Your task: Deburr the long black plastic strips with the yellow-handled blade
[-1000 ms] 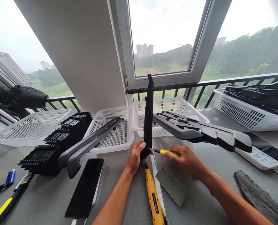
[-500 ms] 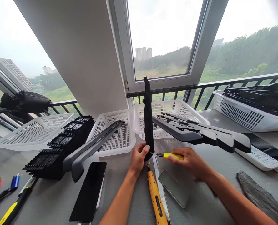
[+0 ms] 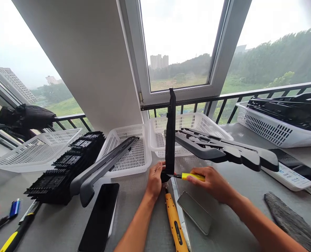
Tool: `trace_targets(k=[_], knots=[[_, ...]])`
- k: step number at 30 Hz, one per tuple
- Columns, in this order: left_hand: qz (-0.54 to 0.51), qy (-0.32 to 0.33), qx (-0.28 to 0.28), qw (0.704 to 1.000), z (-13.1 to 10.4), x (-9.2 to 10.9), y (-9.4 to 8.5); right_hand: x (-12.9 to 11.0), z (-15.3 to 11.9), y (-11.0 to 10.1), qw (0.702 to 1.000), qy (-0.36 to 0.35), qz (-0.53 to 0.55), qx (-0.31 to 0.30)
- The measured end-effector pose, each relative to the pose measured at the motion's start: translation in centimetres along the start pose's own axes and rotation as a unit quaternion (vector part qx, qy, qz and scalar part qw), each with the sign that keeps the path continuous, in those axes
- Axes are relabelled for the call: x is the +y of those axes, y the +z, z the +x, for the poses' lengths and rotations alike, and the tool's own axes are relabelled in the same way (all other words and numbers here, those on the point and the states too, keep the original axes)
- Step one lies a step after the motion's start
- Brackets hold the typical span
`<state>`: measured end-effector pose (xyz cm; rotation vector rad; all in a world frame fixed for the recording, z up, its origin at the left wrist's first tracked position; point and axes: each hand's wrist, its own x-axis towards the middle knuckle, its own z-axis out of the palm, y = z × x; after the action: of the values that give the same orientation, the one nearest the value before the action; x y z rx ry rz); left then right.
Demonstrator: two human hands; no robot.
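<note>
My left hand (image 3: 155, 178) grips the lower end of a long black plastic part (image 3: 170, 140), which stands nearly upright in front of me. In my right hand (image 3: 211, 180) is a yellow utility knife (image 3: 193, 177). Its blade points left and meets the lower end of the black part, close to my left fingers; the exact contact is hard to make out. Just below my hands lies an orange-handled tool (image 3: 175, 224) with a thin tip, beside a flat metal strip (image 3: 180, 206). A small grey phone-like slab (image 3: 194, 211) rests to their right.
White baskets (image 3: 148, 154) line the back, with grey handle-shaped parts (image 3: 205, 150) leaning over them. Stacked black parts (image 3: 66, 168) and a black phone (image 3: 100, 213) are at left. A basket of black parts (image 3: 276, 129) and a grey cloth (image 3: 289, 213) are at right.
The upright black part has turned and its top has shifted to the right. The knife's blade stays at its lower end, and the whole view has shifted slightly.
</note>
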<state>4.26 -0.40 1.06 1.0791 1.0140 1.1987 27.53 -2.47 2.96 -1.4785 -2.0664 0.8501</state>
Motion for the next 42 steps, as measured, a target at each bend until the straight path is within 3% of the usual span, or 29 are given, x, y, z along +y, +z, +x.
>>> trace_targets(k=[9, 21, 24, 28, 37, 42], knots=[[-0.018, -0.003, -0.015, 1.0, 0.1, -0.3, -0.1, -0.7, 0.0, 1.1, 1.0, 0.008, 0.027, 0.0], [-0.022, -0.004, 0.003, 1.0, 0.5, -1.0, -0.2, -0.4, 0.1, 0.4, 0.998, 0.029, 0.048, 0.024], [-0.023, -0.01, 0.002, 1.0, 0.5, -0.9, -0.3, -0.2, 0.0, 0.3, 0.999, 0.014, 0.038, 0.03], [-0.024, -0.01, 0.015, 1.0, 0.3, -0.5, -0.4, -0.1, 0.0, 0.3, 1.0, -0.02, -0.002, -0.009], [-0.054, 0.012, 0.059, 0.997, 0.2, 0.0, -0.3, -0.2, -0.2, 0.0, 1.0, -0.012, -0.021, -0.004], [-0.056, 0.021, 0.054, 0.997, 0.3, -0.4, -0.4, -0.3, -0.2, 0.1, 1.0, -0.014, -0.021, 0.015]])
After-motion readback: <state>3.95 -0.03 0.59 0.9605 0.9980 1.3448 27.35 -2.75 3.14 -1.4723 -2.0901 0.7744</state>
